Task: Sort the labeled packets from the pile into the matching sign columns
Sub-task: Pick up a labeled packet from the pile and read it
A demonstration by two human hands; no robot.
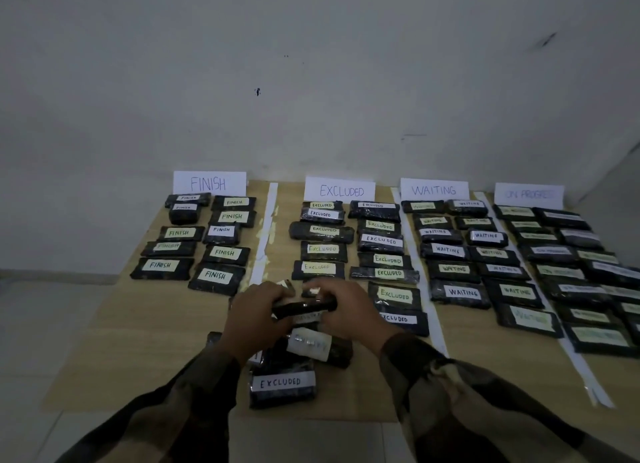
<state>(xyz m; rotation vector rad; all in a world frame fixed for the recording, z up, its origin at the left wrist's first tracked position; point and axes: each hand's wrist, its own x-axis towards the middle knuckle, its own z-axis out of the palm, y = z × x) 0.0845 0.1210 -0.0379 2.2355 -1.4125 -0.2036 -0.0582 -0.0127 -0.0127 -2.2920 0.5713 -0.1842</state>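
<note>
Your left hand point(256, 312) and right hand point(349, 310) each clamp 1 end of a packet point(304, 306) just above the pile point(287, 381). You likely hold it so to read what it says, illegible here.

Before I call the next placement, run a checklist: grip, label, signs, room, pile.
1. Grip: held packet gripped by left hand and right hand: ok.
2. Held packet's label readable: cannot tell, blurred.
3. Signs legible: FINISH sign, EXCLUDED sign and WAITING sign clear, ON PROGRESS sign faint: ok.
4. Bare board at the near end of the FINISH column: ok.
5. Pile emptied: not ok; it holds packets, the front packet labelled EXCLUDED.
</note>
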